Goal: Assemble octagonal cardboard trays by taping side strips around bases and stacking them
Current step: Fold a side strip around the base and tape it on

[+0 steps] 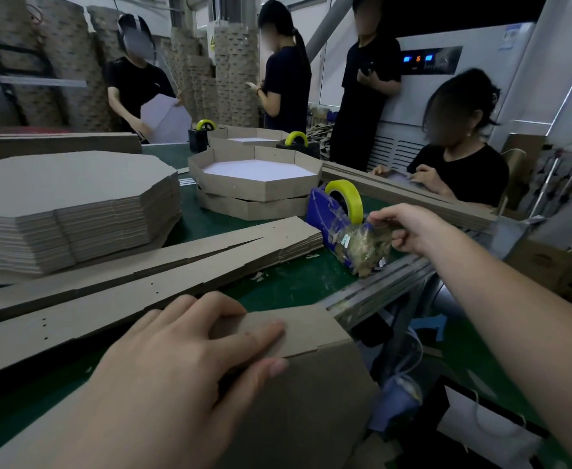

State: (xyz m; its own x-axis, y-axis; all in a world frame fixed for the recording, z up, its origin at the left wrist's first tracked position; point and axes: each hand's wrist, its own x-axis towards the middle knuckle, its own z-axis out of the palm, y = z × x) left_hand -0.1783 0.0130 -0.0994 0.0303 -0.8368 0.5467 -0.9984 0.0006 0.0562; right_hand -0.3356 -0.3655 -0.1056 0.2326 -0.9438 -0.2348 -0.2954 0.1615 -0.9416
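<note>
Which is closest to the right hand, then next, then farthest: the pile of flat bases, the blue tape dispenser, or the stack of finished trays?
1. blue tape dispenser: right at the right hand, whose fingers pinch its tape.
2. stack of finished trays: farther back, to the left.
3. pile of flat bases: far off to the left.

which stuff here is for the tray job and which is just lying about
In the job: left hand holding cardboard piece; right hand pinching tape at blue dispenser; base stack; side strips; finished trays.
Lying about: cardboard scraps; white bag; two far dispensers.
</note>
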